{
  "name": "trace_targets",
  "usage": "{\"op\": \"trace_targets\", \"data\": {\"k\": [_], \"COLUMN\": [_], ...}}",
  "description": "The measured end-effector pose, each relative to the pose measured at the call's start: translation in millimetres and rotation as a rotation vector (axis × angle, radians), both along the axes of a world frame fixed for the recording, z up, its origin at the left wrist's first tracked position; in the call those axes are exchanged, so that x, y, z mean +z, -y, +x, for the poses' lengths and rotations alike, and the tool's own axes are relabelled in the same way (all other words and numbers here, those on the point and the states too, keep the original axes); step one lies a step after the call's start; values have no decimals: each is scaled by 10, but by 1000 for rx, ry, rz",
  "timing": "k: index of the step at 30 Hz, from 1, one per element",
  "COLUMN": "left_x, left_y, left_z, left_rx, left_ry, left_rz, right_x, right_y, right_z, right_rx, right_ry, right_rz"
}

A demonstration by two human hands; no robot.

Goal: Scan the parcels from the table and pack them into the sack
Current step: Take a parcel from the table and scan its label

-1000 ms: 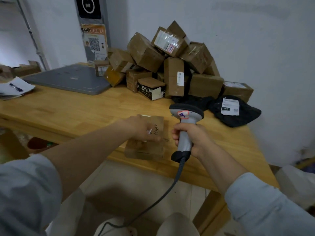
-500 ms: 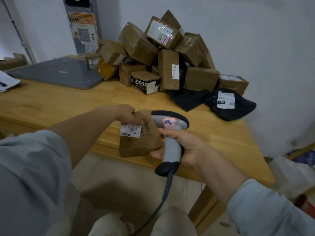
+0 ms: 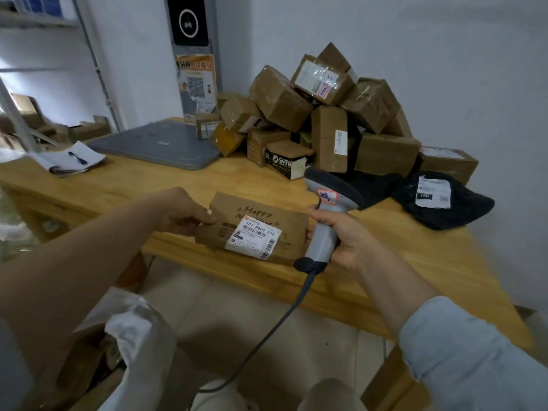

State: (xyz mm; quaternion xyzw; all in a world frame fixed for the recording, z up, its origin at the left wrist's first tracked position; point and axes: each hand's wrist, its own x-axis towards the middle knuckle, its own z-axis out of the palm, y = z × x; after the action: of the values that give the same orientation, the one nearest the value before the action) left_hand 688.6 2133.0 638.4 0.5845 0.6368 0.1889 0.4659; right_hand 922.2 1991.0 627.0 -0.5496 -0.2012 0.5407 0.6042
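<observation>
The left hand pinches the parcel; the right hand's grip holds the barcode scanner. Its head should face the label.

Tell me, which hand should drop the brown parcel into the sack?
Probably the left. The left hand pinches the parcel, and the white sack sits low on its side. The right hand is full, gripping the scanner.
</observation>
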Motion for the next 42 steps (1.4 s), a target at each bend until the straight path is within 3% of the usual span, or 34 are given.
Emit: {"op": "trace_targets", "data": {"k": [3, 7, 18, 42], "left_x": [130, 180, 137, 178], "left_y": [76, 125, 199, 298], "left_z": [-193, -381, -652, -754], "left_rx": [71, 193, 331, 363], "left_ry": [146, 297, 301, 285], "left_rz": [12, 119, 327, 343], "right_x": [21, 12, -10, 105], "right_y": [-35, -20, 95, 90], "right_z": [-141, -420, -848, -983], "right_rx": [-28, 54, 227, 287], "right_ry": [68, 379, 406, 417], "right_rz": [72, 127, 103, 121]}}
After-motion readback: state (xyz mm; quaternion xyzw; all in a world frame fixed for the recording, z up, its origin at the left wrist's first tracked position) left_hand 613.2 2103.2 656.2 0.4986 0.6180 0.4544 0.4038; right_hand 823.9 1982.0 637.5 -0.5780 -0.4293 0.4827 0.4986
